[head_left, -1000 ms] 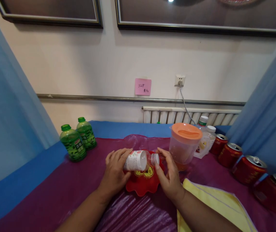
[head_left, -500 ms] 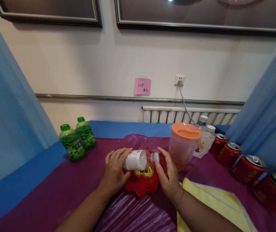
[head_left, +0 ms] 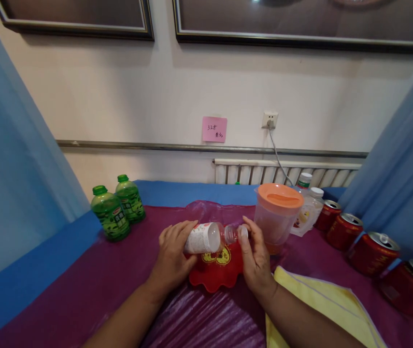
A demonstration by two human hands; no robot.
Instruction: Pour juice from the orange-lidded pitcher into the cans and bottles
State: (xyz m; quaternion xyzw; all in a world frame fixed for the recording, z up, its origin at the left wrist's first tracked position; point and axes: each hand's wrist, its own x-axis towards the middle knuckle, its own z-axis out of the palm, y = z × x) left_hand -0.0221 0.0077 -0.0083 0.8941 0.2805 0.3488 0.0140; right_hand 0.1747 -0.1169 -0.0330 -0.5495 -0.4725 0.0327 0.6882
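My left hand [head_left: 175, 249] is wrapped round a clear plastic bottle [head_left: 202, 238] with a white printed label. The bottle lies tilted on its side in the air, its bare threaded neck facing right. Between the thumb and fingers of my right hand [head_left: 255, 253] is a white bottle cap [head_left: 242, 233], just off the mouth of the bottle. Below both hands lies a red scalloped plate [head_left: 213, 280] with a yellow pattern, partly covered by the bottle.
Two green bottles [head_left: 110, 215] stand left. To the right are a pitcher [head_left: 277, 217] with an orange lid, clear bottles [head_left: 307, 212], several red cans [head_left: 373, 253] and a yellow cloth [head_left: 311, 299]. A purple sheet [head_left: 83, 285] covers the table.
The cap has come off the bottle's neck and moved slightly right with my right hand. My left hand still holds the bottle in about the same place.
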